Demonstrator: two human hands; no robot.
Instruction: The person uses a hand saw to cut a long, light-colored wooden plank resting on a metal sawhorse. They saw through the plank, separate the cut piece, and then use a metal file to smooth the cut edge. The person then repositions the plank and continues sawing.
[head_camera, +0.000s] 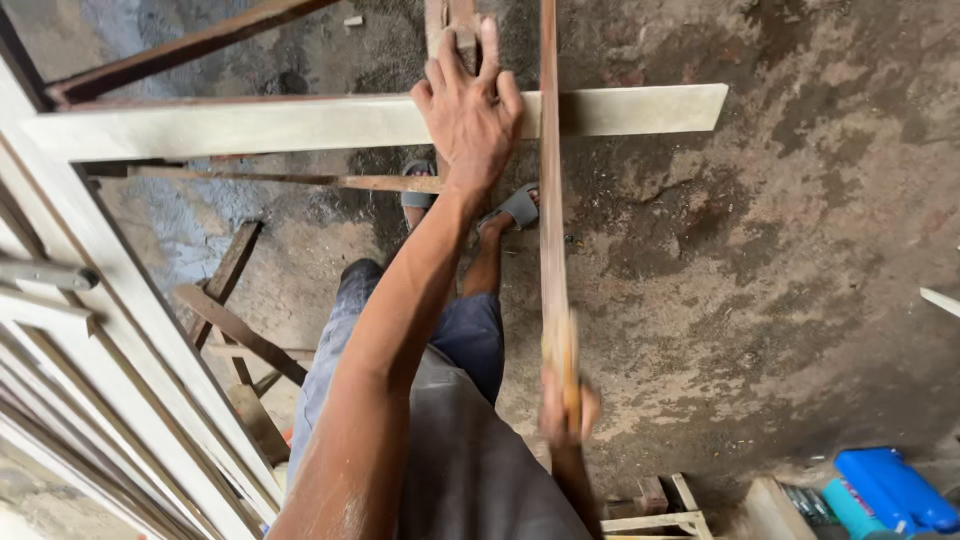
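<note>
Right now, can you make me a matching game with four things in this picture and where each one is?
Things:
1. left hand
2. right hand
3. blue container
4. grey sandals

Places:
A. bottom right corner, on the floor
B. pressed flat on the pale wooden plank
C. on the person's feet, below the plank
D. gripping the near end of the long thin wooden strip

Pairs: 1-B, 2-D, 3-A, 4-C
</note>
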